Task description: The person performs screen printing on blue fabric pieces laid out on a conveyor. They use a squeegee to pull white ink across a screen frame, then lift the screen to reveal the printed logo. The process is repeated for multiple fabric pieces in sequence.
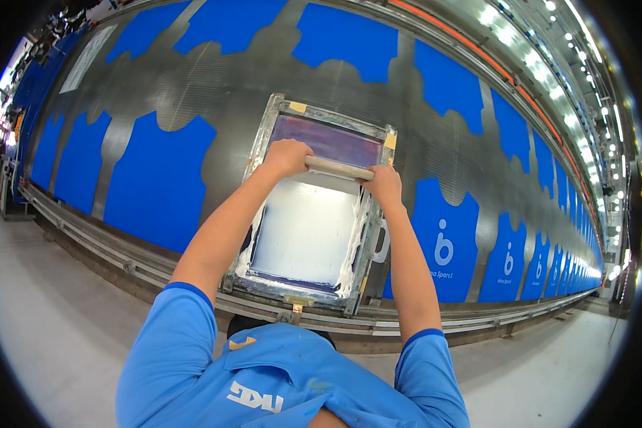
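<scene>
Both my hands grip a squeegee (339, 168) by its long pale handle. My left hand (289, 157) wraps its left end, and my right hand (384, 185) closes round the right end. The squeegee lies across a screen printing frame (262, 150), towards its far part. Beyond it the mesh (328, 139) looks purple; nearer to me it is coated with white ink (307, 232), thicker along the right edge. The blade's lower edge is hard to make out. Under the frame's right side, part of a white print shows on a blue fabric piece.
A long dark printing table (250, 93) carries rows of blue shirt-shaped fabric pieces (157, 178). Those to the right bear a white print (444, 246). A metal rail (150, 264) runs along the near edge, and an orange-red strip (471, 46) along the far side.
</scene>
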The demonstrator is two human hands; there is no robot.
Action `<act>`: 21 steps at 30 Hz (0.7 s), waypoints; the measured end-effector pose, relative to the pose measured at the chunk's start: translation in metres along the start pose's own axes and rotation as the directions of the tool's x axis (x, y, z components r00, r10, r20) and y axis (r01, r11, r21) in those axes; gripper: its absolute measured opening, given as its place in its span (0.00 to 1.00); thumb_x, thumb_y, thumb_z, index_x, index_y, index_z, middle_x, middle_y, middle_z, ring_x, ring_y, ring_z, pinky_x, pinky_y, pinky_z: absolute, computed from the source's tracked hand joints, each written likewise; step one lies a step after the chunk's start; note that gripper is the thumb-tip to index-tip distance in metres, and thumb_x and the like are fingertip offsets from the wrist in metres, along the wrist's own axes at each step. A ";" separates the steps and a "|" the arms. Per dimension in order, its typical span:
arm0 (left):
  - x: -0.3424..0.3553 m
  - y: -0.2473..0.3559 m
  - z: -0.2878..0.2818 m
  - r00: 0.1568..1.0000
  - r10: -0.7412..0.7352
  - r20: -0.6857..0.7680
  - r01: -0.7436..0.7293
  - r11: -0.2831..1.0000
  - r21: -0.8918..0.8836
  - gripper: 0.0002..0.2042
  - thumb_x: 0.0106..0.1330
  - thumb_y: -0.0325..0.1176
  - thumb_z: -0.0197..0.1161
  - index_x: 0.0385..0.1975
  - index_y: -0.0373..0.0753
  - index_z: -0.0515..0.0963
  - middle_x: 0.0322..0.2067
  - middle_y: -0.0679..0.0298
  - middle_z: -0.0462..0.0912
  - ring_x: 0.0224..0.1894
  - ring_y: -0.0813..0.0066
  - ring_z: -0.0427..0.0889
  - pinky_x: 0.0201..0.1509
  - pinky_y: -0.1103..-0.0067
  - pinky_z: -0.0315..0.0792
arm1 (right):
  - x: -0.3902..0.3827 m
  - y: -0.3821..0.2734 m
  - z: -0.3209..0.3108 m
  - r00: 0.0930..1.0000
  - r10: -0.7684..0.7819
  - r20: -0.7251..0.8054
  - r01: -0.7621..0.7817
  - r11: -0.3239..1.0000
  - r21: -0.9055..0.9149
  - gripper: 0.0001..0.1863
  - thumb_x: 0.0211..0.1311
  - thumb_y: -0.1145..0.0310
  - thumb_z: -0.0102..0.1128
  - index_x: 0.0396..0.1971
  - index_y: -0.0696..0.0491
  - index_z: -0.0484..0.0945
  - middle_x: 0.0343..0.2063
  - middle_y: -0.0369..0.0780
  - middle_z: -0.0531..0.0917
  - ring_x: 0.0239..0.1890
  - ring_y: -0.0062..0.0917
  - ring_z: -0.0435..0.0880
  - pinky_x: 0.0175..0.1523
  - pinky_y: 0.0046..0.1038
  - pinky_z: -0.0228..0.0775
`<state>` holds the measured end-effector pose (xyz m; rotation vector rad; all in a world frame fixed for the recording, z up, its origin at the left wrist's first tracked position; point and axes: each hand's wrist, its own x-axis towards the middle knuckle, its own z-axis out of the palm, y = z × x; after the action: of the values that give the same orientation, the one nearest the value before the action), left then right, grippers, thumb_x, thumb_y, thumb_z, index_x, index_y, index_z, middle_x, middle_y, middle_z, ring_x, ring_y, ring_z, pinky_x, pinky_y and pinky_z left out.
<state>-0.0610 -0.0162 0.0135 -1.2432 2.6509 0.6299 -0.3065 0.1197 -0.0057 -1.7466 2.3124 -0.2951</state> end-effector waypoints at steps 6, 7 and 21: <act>-0.053 0.001 0.032 0.990 0.065 -0.127 -0.076 0.994 -0.078 0.16 0.56 0.33 0.68 0.45 0.60 0.88 0.39 0.68 0.89 0.44 0.65 0.87 0.47 0.66 0.78 | -0.062 -0.007 0.030 0.988 -0.051 -0.148 0.064 0.995 0.082 0.12 0.46 0.67 0.77 0.35 0.47 0.90 0.34 0.39 0.88 0.41 0.37 0.82 0.48 0.38 0.73; -0.066 -0.001 0.039 0.990 0.066 -0.125 -0.074 0.996 -0.056 0.16 0.56 0.32 0.68 0.44 0.59 0.88 0.40 0.68 0.89 0.44 0.65 0.86 0.47 0.67 0.78 | -0.076 -0.014 0.032 0.987 -0.055 -0.154 0.070 0.993 0.093 0.13 0.46 0.68 0.76 0.35 0.47 0.90 0.35 0.38 0.88 0.41 0.36 0.82 0.48 0.37 0.73; -0.215 0.006 0.095 0.984 0.044 -0.172 -0.059 0.995 -0.079 0.25 0.47 0.21 0.68 0.47 0.54 0.86 0.48 0.74 0.87 0.53 0.72 0.83 0.52 0.69 0.71 | -0.213 -0.058 0.048 0.989 -0.097 -0.115 0.115 0.981 0.158 0.23 0.37 0.80 0.72 0.40 0.50 0.87 0.44 0.36 0.87 0.44 0.33 0.83 0.49 0.32 0.74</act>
<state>0.0690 0.1789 -0.0048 -1.3099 2.8313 0.6776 -0.1823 0.3078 -0.0220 -1.8146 2.1970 -0.5948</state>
